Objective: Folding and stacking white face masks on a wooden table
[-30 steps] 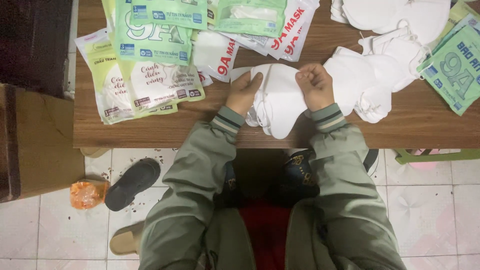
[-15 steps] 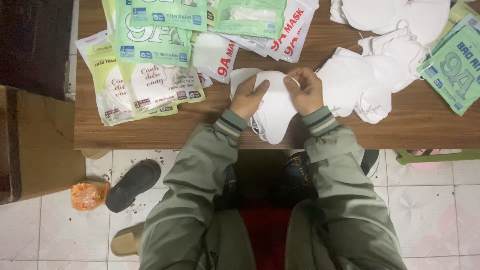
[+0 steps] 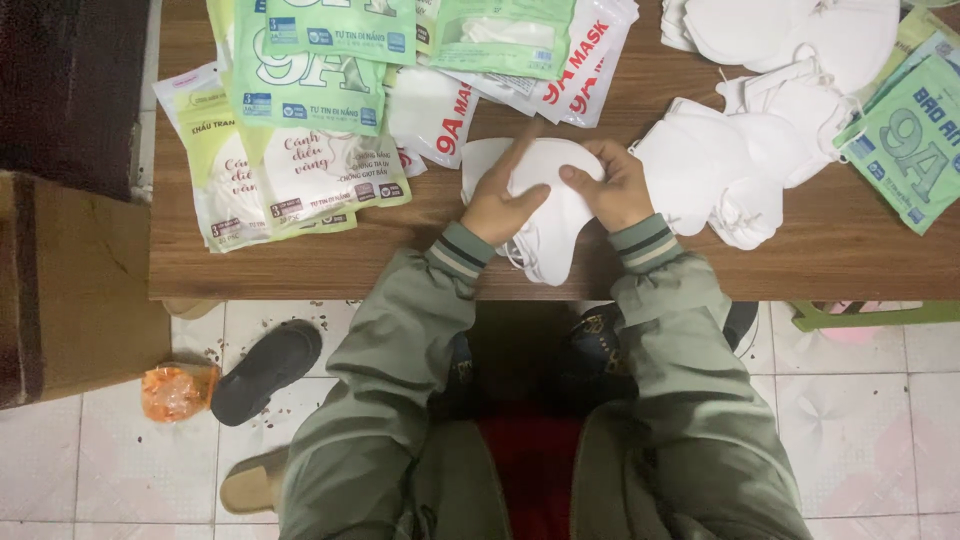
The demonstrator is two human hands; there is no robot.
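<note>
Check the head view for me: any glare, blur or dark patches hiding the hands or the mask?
Head view: dim, warm light; both hands, left and right, and the white mask read clearly, slightly soft. White mask pile nearly washes out; under the table falls into shadow.

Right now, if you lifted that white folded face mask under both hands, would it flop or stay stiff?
The white folded face mask probably flexes but keeps its curved fold, as it does between the left hand and right hand. It looks thin, so likely very light. Its thin ear loops would probably dangle.
</note>
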